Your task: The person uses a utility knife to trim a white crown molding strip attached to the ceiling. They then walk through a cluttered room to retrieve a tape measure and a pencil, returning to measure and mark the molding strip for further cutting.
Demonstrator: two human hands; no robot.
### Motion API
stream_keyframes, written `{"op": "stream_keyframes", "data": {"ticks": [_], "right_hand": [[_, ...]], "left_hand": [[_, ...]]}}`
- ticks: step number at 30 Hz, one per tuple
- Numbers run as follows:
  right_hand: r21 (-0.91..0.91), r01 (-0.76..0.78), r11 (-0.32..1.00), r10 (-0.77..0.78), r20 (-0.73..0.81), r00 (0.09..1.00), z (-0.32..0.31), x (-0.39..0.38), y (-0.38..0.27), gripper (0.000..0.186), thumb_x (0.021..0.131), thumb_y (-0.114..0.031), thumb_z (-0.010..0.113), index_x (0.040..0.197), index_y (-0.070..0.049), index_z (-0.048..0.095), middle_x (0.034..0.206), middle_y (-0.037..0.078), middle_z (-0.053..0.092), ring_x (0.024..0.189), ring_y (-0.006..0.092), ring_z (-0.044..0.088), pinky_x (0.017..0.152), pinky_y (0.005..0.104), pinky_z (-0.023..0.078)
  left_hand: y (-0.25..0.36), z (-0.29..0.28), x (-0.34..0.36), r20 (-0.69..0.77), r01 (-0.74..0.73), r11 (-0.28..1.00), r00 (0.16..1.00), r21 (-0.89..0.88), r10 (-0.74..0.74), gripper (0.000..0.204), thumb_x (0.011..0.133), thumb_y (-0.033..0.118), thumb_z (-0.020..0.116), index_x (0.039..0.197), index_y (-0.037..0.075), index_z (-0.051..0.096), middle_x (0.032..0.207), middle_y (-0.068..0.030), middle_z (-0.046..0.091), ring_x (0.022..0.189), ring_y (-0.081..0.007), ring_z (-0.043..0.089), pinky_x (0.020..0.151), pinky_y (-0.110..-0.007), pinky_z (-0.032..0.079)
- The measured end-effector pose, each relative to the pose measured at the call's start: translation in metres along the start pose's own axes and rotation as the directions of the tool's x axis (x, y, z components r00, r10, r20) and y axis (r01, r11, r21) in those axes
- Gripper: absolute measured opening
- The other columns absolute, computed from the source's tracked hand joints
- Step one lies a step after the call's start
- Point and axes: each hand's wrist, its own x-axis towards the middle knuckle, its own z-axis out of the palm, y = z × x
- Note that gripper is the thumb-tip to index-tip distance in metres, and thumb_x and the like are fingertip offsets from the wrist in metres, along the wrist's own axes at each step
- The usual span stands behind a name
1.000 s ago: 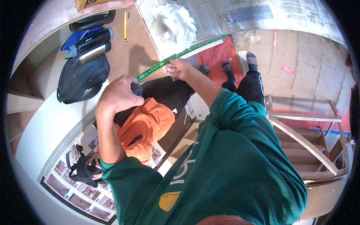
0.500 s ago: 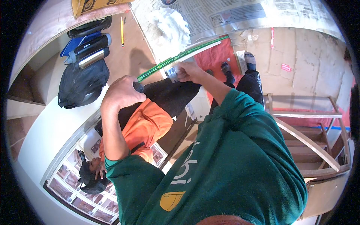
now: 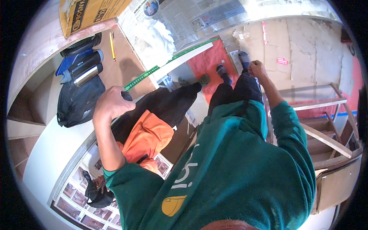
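My left hand [image 3: 112, 103] grips the dark case of a tape measure [image 3: 125, 95], mostly hidden in my palm. Its green blade [image 3: 143, 75] is pulled out and runs up and to the right along the edge of a white strip of board [image 3: 188, 58]. Away from the tape, my right hand [image 3: 257, 69] hangs over my right leg with its fingers closed together. Whether anything small is in them cannot be made out. A crumpled white sheet [image 3: 155, 40] lies on newspaper [image 3: 184, 25] beyond the blade.
A person in an orange shirt [image 3: 149, 132] and black trousers is close on my left. Bottles [image 3: 86, 75], a black bag [image 3: 80, 101] and a yellow pencil [image 3: 112, 46] lie at the left. A cardboard box [image 3: 92, 13] stands far left, a wooden frame [image 3: 322, 103] to my right.
My right hand has left the blade and moved right, over my leg. The left hand still holds the tape measure; the view has shifted slightly.
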Motion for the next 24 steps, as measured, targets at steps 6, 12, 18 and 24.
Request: {"op": "stream_keyframes", "data": {"ticks": [6,12,18,24], "right_hand": [[0.474,0.238,0.848,-0.164,-0.193,0.968,-0.071,-0.074,-0.211,0.027,0.093,-0.027,0.059,0.099,-0.001,0.063,0.076,0.004,0.062,0.071,0.0108,0.06,0.063,0.0284,0.05],[0.11,0.589,0.801,-0.535,-0.309,0.786,-0.125,-0.134,-0.344,0.028,0.095,-0.026,0.06,0.101,0.001,0.065,0.08,0.003,0.064,0.077,0.0095,0.06,0.069,0.027,0.05],[-0.392,0.641,0.66,-0.749,-0.414,0.517,-0.157,-0.136,-0.413,0.024,0.089,-0.022,0.063,0.097,0.001,0.064,0.08,0.017,0.066,0.074,0.0272,0.065,0.068,0.0368,0.049],[-0.726,0.524,0.445,-0.885,-0.447,0.133,-0.173,-0.043,-0.38,0.026,0.087,-0.024,0.063,0.099,-0.002,0.068,0.088,0.018,0.066,0.081,0.0312,0.064,0.075,0.0388,0.05]], "left_hand": [[0.009,0.003,-0.022,-0.036,-0.012,1.0,0.999,0.005,0.012,0.042,0.056,0.027,0.069,0.087,-0.001,0.07,0.088,-0.0239,0.068,0.086,-0.0359,0.067,0.078,-0.04,0.052],[0.017,0.017,-0.015,-0.147,-0.07,0.995,0.986,0.072,0.08,0.037,0.057,0.024,0.068,0.081,-0.004,0.071,0.085,-0.0241,0.068,0.087,-0.0354,0.069,0.082,-0.039,0.053],[-0.006,0.021,-0.011,-0.105,-0.127,0.991,0.986,0.052,0.132,0.043,0.054,0.028,0.068,0.085,-0.002,0.071,0.089,-0.0262,0.067,0.088,-0.0383,0.067,0.083,-0.042,0.053],[-0.007,0.018,-0.014,-0.188,-0.178,0.981,0.964,0.079,0.19,0.041,0.054,0.028,0.069,0.079,-0.004,0.069,0.086,-0.0265,0.067,0.084,-0.0392,0.067,0.08,-0.043,0.053]]}}
